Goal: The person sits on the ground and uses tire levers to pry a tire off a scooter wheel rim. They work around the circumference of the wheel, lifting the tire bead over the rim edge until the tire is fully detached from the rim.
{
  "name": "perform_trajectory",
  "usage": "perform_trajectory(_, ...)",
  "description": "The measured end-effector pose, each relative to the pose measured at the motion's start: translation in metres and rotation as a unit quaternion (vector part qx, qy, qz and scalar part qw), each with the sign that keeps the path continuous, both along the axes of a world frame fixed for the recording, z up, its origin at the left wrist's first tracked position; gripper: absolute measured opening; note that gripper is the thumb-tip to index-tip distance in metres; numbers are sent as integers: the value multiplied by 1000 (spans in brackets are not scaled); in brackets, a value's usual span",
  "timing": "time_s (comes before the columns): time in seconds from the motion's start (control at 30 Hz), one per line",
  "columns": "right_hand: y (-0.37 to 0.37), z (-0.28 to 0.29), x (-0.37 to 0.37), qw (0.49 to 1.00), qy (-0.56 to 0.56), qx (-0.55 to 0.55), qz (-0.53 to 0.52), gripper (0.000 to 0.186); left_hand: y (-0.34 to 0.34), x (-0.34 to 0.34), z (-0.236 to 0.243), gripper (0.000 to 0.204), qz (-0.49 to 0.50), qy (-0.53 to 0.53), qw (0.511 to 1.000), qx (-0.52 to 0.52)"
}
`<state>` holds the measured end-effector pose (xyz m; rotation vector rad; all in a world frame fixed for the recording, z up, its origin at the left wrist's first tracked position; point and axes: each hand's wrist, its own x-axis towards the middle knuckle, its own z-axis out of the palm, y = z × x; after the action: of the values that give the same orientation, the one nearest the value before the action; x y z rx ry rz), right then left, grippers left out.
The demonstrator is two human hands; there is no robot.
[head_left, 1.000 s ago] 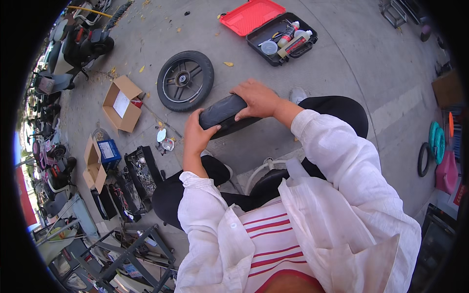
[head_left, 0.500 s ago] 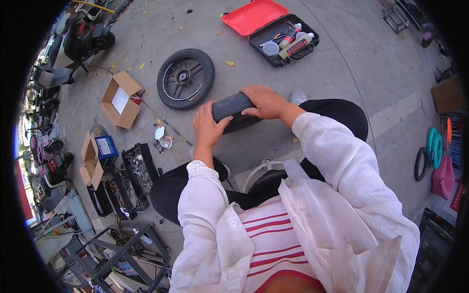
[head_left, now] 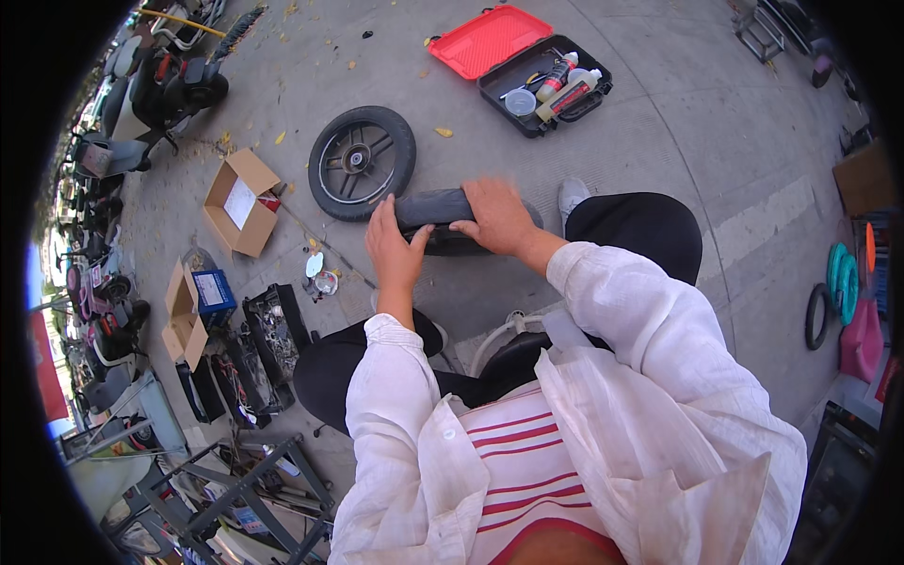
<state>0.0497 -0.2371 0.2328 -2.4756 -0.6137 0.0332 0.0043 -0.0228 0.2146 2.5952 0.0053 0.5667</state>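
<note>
A black rubber tyre (head_left: 434,208) stands upright between my knees, its tread toward me. My left hand (head_left: 392,247) grips its left end, with the thumb on the near side and the fingers over the far side. My right hand (head_left: 499,218) wraps over the tread further right, its fingers slightly smeared by motion. The lower part of the tyre is in shade, so I cannot tell whether a rim sits inside. Just beyond lies a spoked black wheel (head_left: 355,158) with its own tyre, flat on the ground.
An open toolbox (head_left: 565,125) with a red lid holds bottles and a tub. Left are an open cardboard box (head_left: 266,176), a long thin rod, a blue box (head_left: 215,294) and black parts trays (head_left: 292,325). Parked scooters (head_left: 193,85) line the far left; rings hang at right.
The tyre has turned from slanting to nearly level across my view. My right hand has shifted slightly left along it, and my left hand has moved a little left.
</note>
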Motion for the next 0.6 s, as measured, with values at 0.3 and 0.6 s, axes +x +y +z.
perform_trajectory(0.3, 19, -18, -34, 945, 199, 217, -144, 50, -53, -51, -7, 86, 115, 301, 784, -530)
perform_trajectory(0.6, -10, 5, -9, 976, 137, 162, -48, 65, -53, -60, 7, 88, 139, 193, 952, -192)
